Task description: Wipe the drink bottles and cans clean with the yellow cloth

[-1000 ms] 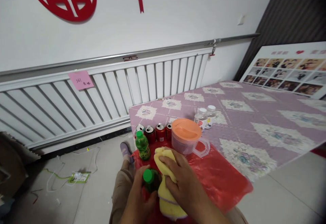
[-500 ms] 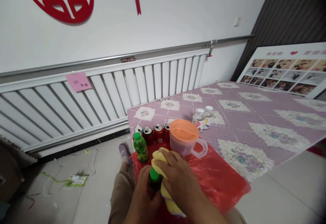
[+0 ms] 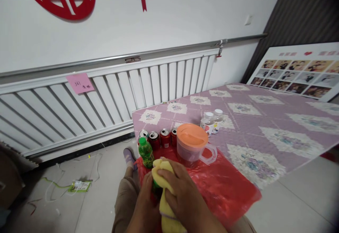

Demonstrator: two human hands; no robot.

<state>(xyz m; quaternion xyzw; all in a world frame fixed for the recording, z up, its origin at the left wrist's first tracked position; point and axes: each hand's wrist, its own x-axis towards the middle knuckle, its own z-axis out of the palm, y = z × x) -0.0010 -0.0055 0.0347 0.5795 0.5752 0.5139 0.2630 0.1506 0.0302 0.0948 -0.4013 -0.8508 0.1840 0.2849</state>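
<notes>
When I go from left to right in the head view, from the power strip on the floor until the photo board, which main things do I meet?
Power strip, purple shoe, standing green-capped bottle, yellow cloth, orange-lidded pitcher, two white-capped bottles, photo board.

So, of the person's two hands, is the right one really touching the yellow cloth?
Touching. The head view shows it: the right hand grips the yellow cloth, fingers bent over it, fabric showing above and below them.
</notes>
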